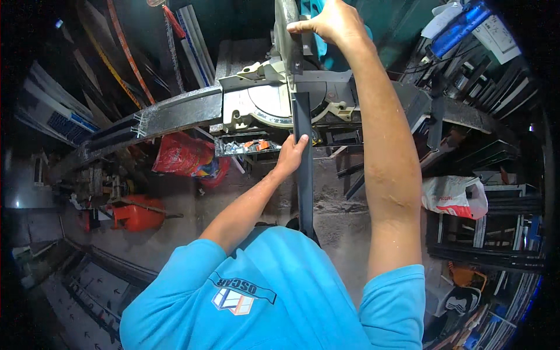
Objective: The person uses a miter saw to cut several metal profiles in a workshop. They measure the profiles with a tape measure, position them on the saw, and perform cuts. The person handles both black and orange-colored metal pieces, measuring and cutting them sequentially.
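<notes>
A miter saw [265, 100] stands ahead of me, its pale round base set in the bench and its grey blade guard [288, 35] upright. A long dark metal profile [304, 186] runs from the saw's base back toward my body. Around this profile, just in front of the base, my left hand [290, 154] is closed, thumb on top. My right hand [335, 24] is up at the saw's head, with its thumb against the guard and the palm over the teal housing [315, 44]. The other right fingers are mostly hidden past the top edge.
A long metal bench [184, 112] extends to both sides of the saw. Below it sit a tray of scraps [248, 146], a red bag [184, 156] and a red tank [139, 213]. Long profiles lean at left; a white bag [455, 195] hangs by the right racks.
</notes>
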Available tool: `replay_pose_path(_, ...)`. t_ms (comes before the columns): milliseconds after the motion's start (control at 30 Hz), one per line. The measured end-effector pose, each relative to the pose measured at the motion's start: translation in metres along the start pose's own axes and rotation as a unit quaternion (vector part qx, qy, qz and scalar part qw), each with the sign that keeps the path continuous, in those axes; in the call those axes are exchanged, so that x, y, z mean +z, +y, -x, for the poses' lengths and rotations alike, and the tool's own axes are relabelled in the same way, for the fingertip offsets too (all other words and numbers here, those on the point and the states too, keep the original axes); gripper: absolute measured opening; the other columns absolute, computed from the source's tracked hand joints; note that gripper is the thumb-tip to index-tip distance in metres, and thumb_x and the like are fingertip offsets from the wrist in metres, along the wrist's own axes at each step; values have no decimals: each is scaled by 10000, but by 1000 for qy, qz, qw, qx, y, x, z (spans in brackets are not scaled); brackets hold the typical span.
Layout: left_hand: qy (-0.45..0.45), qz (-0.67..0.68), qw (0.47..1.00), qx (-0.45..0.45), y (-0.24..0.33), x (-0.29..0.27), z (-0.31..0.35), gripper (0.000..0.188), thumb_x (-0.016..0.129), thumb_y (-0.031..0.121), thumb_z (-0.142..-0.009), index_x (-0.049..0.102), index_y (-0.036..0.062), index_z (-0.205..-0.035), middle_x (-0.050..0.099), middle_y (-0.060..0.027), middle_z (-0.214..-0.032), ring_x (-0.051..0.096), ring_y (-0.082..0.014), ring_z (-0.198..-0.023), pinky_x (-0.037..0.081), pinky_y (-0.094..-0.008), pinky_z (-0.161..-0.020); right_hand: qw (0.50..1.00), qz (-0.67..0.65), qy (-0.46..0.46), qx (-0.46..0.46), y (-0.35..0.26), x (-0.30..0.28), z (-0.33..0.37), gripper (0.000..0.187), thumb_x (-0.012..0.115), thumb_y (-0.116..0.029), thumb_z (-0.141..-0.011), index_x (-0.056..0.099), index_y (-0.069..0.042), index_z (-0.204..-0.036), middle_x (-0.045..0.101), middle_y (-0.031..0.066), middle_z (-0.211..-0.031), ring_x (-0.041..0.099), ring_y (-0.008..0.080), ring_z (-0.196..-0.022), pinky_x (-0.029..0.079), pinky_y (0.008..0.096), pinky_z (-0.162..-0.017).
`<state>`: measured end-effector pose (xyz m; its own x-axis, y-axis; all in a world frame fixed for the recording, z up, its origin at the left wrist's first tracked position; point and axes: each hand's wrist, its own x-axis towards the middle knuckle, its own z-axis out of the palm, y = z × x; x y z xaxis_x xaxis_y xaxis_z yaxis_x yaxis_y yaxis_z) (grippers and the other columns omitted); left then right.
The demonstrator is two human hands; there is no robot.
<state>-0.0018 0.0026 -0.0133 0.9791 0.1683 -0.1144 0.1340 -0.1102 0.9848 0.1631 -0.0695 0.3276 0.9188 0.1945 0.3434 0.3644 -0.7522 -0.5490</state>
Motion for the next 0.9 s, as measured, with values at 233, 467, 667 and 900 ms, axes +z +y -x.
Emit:
replay_pose_path(233,-9,14,1000,-21,1,-1,-1,463,549,417,-1029,593,-41,-981,631,-130,-848,596,-214,-814,477,-392,-761,1000,-9,0,-2,-1,0,11,955,960,-345,-589,487,4,-1342,647,277,-1265,619,408,-1208,519,451,-994)
replay_pose_path(467,-13,37,999,-19,-8,-2,-3,441,552,398,-1031,602,-40,-1014,638,-114,-868,599,-198,-838,479,-376,-785,1000,-3,-2,-13,-2,0,16,888,952,-333,-596,495,0,-1281,672,286,-1192,646,427,-1145,535,463,-949)
replay_pose_path(667,-18,48,998,-31,8,-1,4,432,552,405,-1039,593,-25,-1030,625,-79,-860,584,-169,-815,481,-365,-762,1000,-7,2,-20,4,1,18,887,949,-336,-597,492,5,-1276,670,291,-1188,642,431,-1146,533,461,-948)
replay_pose_path(900,-23,48,998,-33,-2,-1,-1,453,550,427,-1037,590,-24,-1020,610,-74,-843,570,-163,-789,475,-362,-733,999,-12,24,-36,6,4,19,892,950,-337,-592,490,9,-1273,667,295,-1183,641,434,-1142,532,460,-946)
